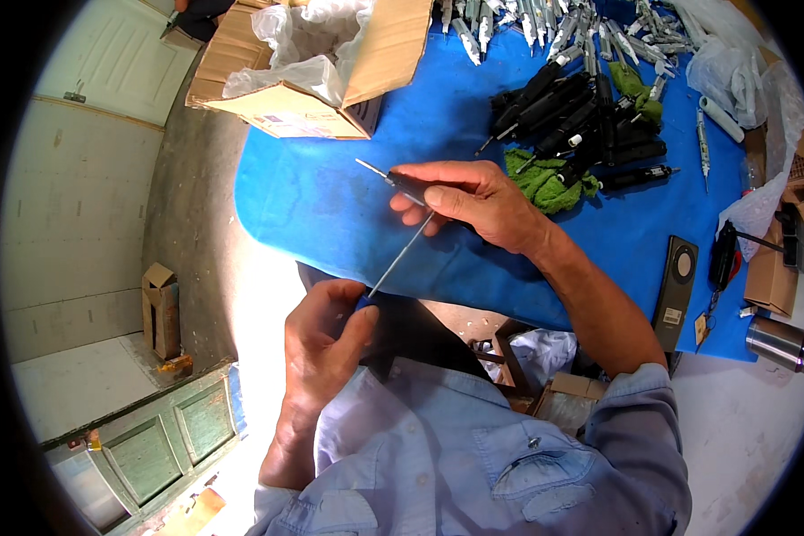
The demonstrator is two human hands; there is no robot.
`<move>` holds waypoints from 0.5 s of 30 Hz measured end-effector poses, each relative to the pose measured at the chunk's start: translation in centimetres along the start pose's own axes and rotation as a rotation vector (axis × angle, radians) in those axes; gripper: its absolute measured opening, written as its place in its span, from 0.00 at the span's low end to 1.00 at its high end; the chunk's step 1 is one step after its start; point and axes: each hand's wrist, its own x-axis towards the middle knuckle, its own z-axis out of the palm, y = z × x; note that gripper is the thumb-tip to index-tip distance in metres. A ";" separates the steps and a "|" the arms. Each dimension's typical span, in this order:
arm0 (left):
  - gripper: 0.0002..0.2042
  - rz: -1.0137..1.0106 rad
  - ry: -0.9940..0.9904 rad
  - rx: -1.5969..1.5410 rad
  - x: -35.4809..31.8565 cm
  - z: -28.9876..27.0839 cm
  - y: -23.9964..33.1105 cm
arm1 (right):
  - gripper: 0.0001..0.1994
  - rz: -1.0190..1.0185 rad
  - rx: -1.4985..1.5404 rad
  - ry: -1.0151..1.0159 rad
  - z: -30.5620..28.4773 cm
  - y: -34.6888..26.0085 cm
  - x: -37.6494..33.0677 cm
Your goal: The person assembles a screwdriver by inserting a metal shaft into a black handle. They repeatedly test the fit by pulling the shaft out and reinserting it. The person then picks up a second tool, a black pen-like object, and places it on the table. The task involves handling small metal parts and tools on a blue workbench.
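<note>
My left hand (320,338) is closed around the blue handle of a screwdriver (400,256), low in front of my lap. Its thin metal shaft slants up and right to my right hand (489,201). Between the thumb and fingers of that hand is a slim black tool (408,187) with a thin metal tip pointing up and left. The shaft's far end meets the black tool near my right thumb; whether it sits in a screw there is hidden. Both hands are over the near edge of the blue-covered table (304,201).
A pile of similar black tools (572,112) lies on green cloths (545,183) to the right. Several grey and white pen-like pieces (545,22) are heaped behind. An open cardboard box (308,112) with plastic stands far left. A dark phone (676,290) and metal cup (777,344) are at right.
</note>
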 end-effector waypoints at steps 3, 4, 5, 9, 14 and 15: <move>0.11 -0.066 -0.011 -0.067 0.0 0.1 -0.3 | 0.19 -0.003 0.000 0.010 0.1 0.1 0.0; 0.12 -0.135 -0.046 -0.148 0.2 -0.1 0.1 | 0.19 -0.003 0.000 0.014 0.1 0.1 0.0; 0.13 -0.205 -0.080 -0.230 0.4 -0.2 0.4 | 0.19 -0.005 0.002 0.012 0.0 0.1 0.0; 0.16 -0.384 -0.162 -0.516 1.1 -1.1 0.2 | 0.19 -0.009 0.007 -0.003 0.1 0.0 0.0; 0.16 -0.239 -0.088 -0.239 0.8 -0.1 1.0 | 0.20 -0.008 0.008 -0.007 -0.2 0.3 0.0; 0.15 -0.198 -0.079 -0.194 0.7 0.0 0.9 | 0.20 -0.011 -0.003 -0.006 -0.2 0.3 0.1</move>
